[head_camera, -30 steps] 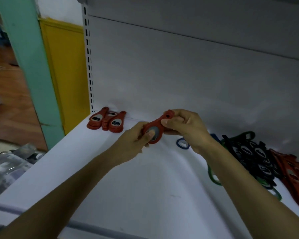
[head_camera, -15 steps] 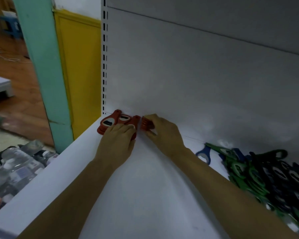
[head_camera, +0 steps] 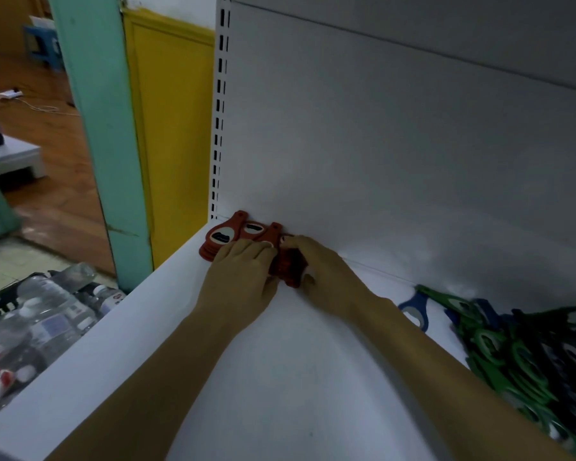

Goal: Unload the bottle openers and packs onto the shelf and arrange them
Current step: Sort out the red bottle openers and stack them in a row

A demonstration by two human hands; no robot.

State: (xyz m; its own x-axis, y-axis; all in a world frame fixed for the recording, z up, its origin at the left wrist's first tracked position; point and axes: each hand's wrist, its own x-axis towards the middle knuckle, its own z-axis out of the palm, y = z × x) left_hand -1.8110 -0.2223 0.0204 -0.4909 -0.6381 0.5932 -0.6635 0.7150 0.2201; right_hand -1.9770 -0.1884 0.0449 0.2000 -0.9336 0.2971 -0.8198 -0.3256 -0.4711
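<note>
Red bottle openers under left grip, inside right grip

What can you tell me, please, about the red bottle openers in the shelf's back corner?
The red bottle openers are flat, bottle-shaped pieces, seemingly plastic, with pale oval faces bearing dark marks. They lie in low stacks side by side on the white shelf, necks toward the back panel, in its rear left corner. The left hand rests flat on them; the right hand grips the rightmost stack beside the others.
</note>
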